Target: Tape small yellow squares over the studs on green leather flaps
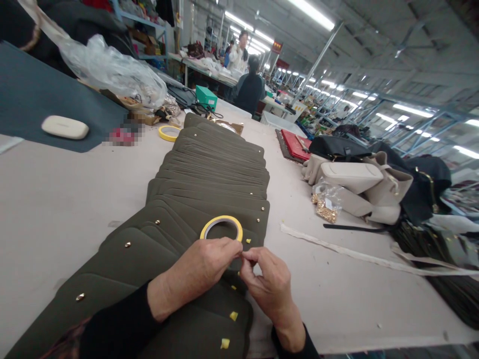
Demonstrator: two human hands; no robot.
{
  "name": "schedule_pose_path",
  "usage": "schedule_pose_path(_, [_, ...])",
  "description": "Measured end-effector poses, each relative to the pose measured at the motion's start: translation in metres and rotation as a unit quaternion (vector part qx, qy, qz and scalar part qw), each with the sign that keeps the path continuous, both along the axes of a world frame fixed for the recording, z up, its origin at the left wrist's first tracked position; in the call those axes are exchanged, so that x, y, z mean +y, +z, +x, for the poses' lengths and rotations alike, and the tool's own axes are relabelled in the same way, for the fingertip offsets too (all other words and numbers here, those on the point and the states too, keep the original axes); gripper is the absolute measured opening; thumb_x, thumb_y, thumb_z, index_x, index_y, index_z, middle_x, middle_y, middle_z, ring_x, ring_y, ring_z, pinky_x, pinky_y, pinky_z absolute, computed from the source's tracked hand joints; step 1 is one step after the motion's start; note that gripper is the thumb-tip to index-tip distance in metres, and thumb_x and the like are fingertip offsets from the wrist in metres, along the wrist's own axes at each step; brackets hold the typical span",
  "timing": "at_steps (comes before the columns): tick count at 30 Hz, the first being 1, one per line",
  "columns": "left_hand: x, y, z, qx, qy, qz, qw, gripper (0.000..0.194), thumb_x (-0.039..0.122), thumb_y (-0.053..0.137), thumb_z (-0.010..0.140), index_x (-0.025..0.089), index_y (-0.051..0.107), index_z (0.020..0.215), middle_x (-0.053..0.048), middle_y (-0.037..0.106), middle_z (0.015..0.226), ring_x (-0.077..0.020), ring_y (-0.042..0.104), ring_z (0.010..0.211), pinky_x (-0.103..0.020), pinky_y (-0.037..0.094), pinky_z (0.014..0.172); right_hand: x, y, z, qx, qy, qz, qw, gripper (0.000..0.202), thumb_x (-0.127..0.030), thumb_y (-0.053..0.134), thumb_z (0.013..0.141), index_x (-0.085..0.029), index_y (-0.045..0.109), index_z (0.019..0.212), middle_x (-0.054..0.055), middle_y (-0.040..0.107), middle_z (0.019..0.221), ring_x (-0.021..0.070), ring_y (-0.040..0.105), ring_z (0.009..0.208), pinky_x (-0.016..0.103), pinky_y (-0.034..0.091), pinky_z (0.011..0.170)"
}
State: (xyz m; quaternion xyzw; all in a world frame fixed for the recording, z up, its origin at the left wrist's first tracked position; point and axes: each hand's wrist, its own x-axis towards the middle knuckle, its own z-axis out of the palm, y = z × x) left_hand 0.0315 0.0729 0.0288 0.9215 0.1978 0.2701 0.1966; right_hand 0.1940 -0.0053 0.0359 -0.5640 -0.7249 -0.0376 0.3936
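Note:
My left hand is closed on a roll of yellow tape, its ring standing up beyond my fingers. Close beside it, my right hand pinches at the edge of the roll, thumb and forefinger together; whatever lies between those fingertips is too small to make out. Beneath both hands spreads a long row of overlapping dark olive panels with rounded corners and small gold studs. Small yellow tape pieces stick to several panels near their right edge.
Another yellow tape roll lies at the far left of the panels. Beige and black bags, a bag of gold hardware and a pale strip lie on the right. A white case rests on dark sheet material. People are in the background.

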Motion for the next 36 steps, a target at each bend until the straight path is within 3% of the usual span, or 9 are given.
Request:
schedule_pose_path(4, [-0.002,-0.001,0.003,-0.007,0.019,0.055,0.998,0.023,0.016,0.037,0.096,0.017,0.056,0.083,-0.001,0.057,0.074,-0.0118,0.057,0.065,-0.021,0.047,0.060,-0.003,0.003,-0.006,0.135,-0.078,-0.061,0.986,0.011,-0.014,0.057,0.077,-0.019,0.065,0.073,-0.001,0.064,0.061,0.0115,0.059,0.052,0.022,0.048,0.053])
schedule_pose_path(8, [-0.003,-0.002,0.004,-0.042,0.043,0.079,0.995,0.026,0.015,0.036,0.095,0.016,0.057,0.082,-0.001,0.057,0.072,-0.0118,0.057,0.066,-0.021,0.046,0.060,-0.001,0.008,-0.014,0.297,-0.103,-0.153,0.937,0.009,-0.022,0.060,0.075,-0.018,0.066,0.069,-0.001,0.065,0.058,0.0120,0.059,0.050,0.020,0.047,0.048])
schedule_pose_path(13, [-0.007,-0.003,0.002,-0.050,0.054,0.094,0.993,0.024,0.013,0.038,0.094,0.017,0.056,0.079,-0.001,0.057,0.071,-0.0114,0.055,0.064,-0.021,0.043,0.059,0.009,0.004,-0.014,0.363,-0.122,-0.191,0.904,0.012,-0.027,0.061,0.073,-0.017,0.066,0.068,0.000,0.066,0.055,0.0130,0.060,0.049,0.021,0.047,0.046])
schedule_pose_path(17, [-0.015,-0.005,0.001,-0.030,0.036,0.101,0.994,0.020,0.015,0.041,0.094,0.018,0.055,0.081,0.000,0.056,0.071,-0.0117,0.053,0.063,-0.023,0.042,0.060,0.016,-0.009,0.013,0.403,-0.188,-0.185,0.876,0.020,-0.035,0.065,0.072,-0.015,0.066,0.070,0.000,0.063,0.050,0.0146,0.060,0.045,0.024,0.049,0.044])
schedule_pose_path(21, [-0.016,-0.008,0.006,0.089,0.068,0.121,0.986,0.011,0.020,0.045,0.094,0.018,0.054,0.088,-0.002,0.058,0.076,-0.0171,0.053,0.068,-0.029,0.041,0.061,0.013,-0.018,0.038,0.362,-0.172,-0.172,0.900,0.024,-0.039,0.063,0.078,-0.015,0.067,0.081,0.004,0.069,0.068,0.0168,0.064,0.061,0.029,0.055,0.059])
schedule_pose_path(26, [-0.012,-0.009,0.009,0.173,0.059,0.120,0.976,0.007,0.024,0.051,0.092,0.018,0.054,0.095,-0.004,0.058,0.081,-0.0221,0.052,0.076,-0.035,0.040,0.067,0.014,-0.026,0.037,0.213,-0.151,-0.155,0.953,0.023,-0.031,0.067,0.076,-0.018,0.063,0.094,0.005,0.068,0.085,0.0181,0.063,0.076,0.033,0.053,0.072])
schedule_pose_path(31, [-0.009,-0.007,0.008,0.182,0.052,0.087,0.978,0.009,0.024,0.051,0.091,0.018,0.053,0.097,-0.005,0.058,0.085,-0.0221,0.052,0.078,-0.036,0.041,0.070,0.021,-0.033,0.036,0.116,-0.143,-0.122,0.975,0.027,-0.024,0.065,0.076,-0.018,0.060,0.102,0.006,0.064,0.092,0.0193,0.061,0.083,0.035,0.052,0.079])
schedule_pose_path(36, [-0.004,-0.003,0.006,0.088,0.026,0.017,0.996,0.012,0.020,0.040,0.096,0.017,0.050,0.099,-0.004,0.057,0.087,-0.0191,0.055,0.082,-0.032,0.044,0.074,0.016,-0.029,0.035,0.205,-0.123,-0.160,0.958,0.024,-0.023,0.064,0.077,-0.018,0.061,0.101,0.005,0.066,0.088,0.0174,0.063,0.078,0.032,0.053,0.074])
